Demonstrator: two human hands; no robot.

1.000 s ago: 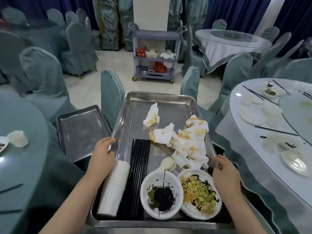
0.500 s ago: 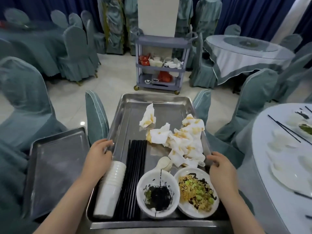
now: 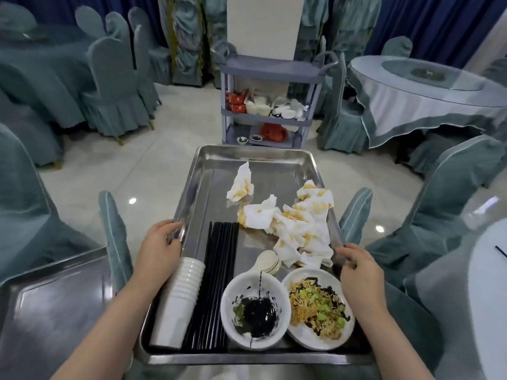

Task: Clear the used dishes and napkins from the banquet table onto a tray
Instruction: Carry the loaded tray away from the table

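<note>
Since the earlier frames, the round white-clothed table at the right has slid almost out of view, the grey service cart point(image 3: 270, 105) has drawn nearer ahead, and both hands have kept their grip on the steel tray point(image 3: 258, 156). Left hand point(image 3: 159, 249): fingers curled over the tray's left rim, clamped on the metal. Right hand point(image 3: 359, 270): fingers wrapped over the right rim, likewise clamped.

Tray: rectangular, brushed stainless steel, raised rolled edges, rounded corners, held level above a pale glossy tiled floor. Contents, near end: a white round bowl point(image 3: 255, 311) holding dark sauce with green flecks, one black chopstick standing in it; beside it, to the right and touching, a white round plate point(image 3: 319, 311) of shredded yellowish food with green pieces and dark sauce. Behind the bowl, a small nested set of cream ceramic spoons point(image 3: 267, 261). Left side: a stack of white cups point(image 3: 178, 305) lying on its side, then a flat bundle of black chopsticks point(image 3: 216, 286) laid lengthwise. Middle and right: crumpled white napkins point(image 3: 299, 231) stained orange-yellow, one lying apart nearer the far end.

Cart: three plastic shelves, carrying red boxes, white dishes, a red bag and two small bowls. Second steel tray point(image 3: 52, 311): lower left, resting on teal cloth. Surroundings: chairs in pleated teal fabric covers point(image 3: 112, 86), a round table with white and teal cloth and glass turntable point(image 3: 428, 86).
</note>
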